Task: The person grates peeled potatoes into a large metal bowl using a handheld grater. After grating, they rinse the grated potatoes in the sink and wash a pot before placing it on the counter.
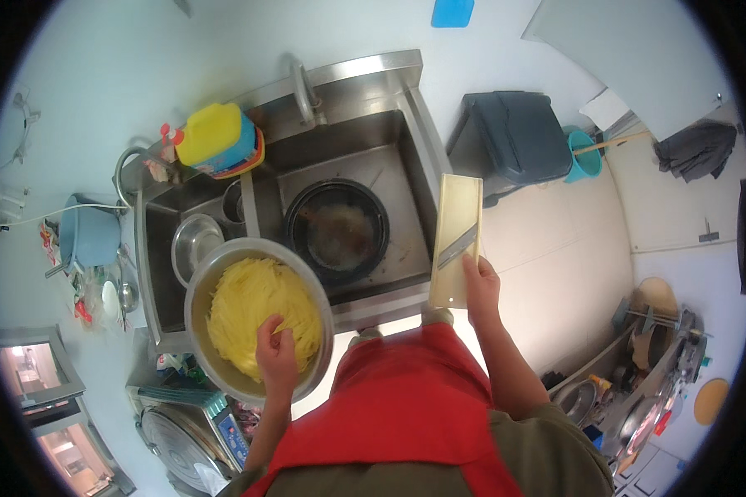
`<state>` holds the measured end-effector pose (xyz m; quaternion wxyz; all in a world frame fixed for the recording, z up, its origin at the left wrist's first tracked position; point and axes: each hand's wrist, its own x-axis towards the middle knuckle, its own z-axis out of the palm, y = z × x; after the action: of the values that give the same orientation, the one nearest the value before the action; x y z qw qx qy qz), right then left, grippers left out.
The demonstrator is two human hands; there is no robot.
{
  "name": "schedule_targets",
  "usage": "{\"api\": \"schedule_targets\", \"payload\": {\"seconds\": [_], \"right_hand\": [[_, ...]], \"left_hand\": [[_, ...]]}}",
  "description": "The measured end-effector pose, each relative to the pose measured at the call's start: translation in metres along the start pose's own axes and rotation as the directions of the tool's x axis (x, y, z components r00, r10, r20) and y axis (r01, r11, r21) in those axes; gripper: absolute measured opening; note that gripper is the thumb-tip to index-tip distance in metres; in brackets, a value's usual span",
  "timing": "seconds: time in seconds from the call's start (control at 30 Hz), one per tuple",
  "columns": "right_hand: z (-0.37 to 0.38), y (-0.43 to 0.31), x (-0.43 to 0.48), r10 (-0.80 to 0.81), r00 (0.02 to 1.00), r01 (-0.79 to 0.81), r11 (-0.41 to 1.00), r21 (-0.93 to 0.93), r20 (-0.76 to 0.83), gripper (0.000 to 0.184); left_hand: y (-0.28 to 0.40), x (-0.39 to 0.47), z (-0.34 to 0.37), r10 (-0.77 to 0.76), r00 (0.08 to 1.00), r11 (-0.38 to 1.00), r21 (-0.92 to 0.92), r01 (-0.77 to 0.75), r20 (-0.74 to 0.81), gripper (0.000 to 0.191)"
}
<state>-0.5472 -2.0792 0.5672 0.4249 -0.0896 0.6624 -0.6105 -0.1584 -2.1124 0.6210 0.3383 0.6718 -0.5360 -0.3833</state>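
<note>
My right hand [482,287] grips the lower right edge of a pale mandoline slicer [452,217], which has a slanted metal blade across its middle. The slicer is held upright beside the sink's right edge. My left hand [277,351] is over the shredded yellow vegetable, likely potato [255,292], with its fingers curled. Whether anything is between those fingers cannot be seen. The shreds fill most of a large metal bowl [198,329] at the front left of the sink.
A stainless steel double sink [404,186] holds a dark round pan [382,248] and a smaller metal bowl [189,239]. Behind them stand a faucet [301,93] and a yellow jug [214,133]. To the right is a dark lidded bin [522,136]; at lower left, a weighing scale [231,435].
</note>
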Motion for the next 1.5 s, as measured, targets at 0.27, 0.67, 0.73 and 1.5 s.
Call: {"api": "schedule_targets", "payload": {"seconds": [0.27, 0.67, 0.73, 1.5], "right_hand": [[-0.049, -0.036, 0.126, 0.110, 0.973, -0.123, 0.991, 0.052, 0.202, 0.040], [0.005, -0.006, 0.152, 0.520, 0.712, -0.529, 0.839, -0.126, 0.473, 0.053], [-0.007, -0.009, 0.148, 0.440, 0.773, -0.437, 0.892, -0.118, 0.457, 0.049], [-0.111, -0.072, 0.324, 0.058, 0.870, -0.168, 0.969, 0.184, 0.490, 0.042]], "left_hand": [[0.032, -0.040, 0.096, -0.099, 0.995, 0.993, 0.057, 0.099, -0.006, 0.033], [0.063, 0.009, 0.177, -0.449, 0.880, 0.860, -0.192, 0.473, 0.156, 0.043], [0.066, 0.015, 0.171, -0.489, 0.861, 0.813, -0.285, 0.507, 0.137, 0.041], [0.060, -0.057, 0.228, -0.655, 0.712, 0.720, -0.078, 0.690, 0.253, 0.044]]}}
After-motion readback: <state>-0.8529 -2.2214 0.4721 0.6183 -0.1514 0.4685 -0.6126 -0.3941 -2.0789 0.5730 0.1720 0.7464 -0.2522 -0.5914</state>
